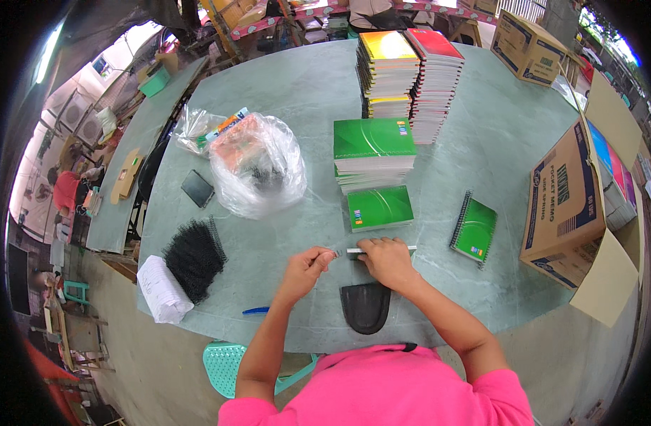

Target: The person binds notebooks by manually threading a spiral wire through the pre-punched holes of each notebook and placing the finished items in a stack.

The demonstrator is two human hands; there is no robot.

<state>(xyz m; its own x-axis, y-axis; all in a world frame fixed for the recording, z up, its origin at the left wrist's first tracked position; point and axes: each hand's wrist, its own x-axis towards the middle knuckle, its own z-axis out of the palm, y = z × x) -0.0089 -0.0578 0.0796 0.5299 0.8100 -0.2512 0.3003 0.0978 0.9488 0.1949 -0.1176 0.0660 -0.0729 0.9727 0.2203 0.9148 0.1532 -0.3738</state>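
My left hand (306, 272) is closed, thumb and finger pinching a short black spiral wire (338, 253). Just right of it, my right hand (387, 261) grips a thin notepad (353, 250), seen edge-on as a pale strip. The wire's free end lies close to the notepad's left end; I cannot tell whether they touch. Behind my hands are a low pile of green notepads (381, 208) and a taller pile of green-covered notepads (374, 138). A black U-shaped tray (365, 309) sits in front of my right hand. One spiral-bound green notepad (474, 228) lies farther right.
Black spiral wires (192, 254) are heaped at left beside a white paper bundle (163, 290). A clear plastic bag (258, 167) stands behind. Yellow notebooks (389, 71) and red notebooks (437, 78) are stacked at the back. An open carton (563, 202) stands right. A blue slender tool (255, 310) lies near the front edge.
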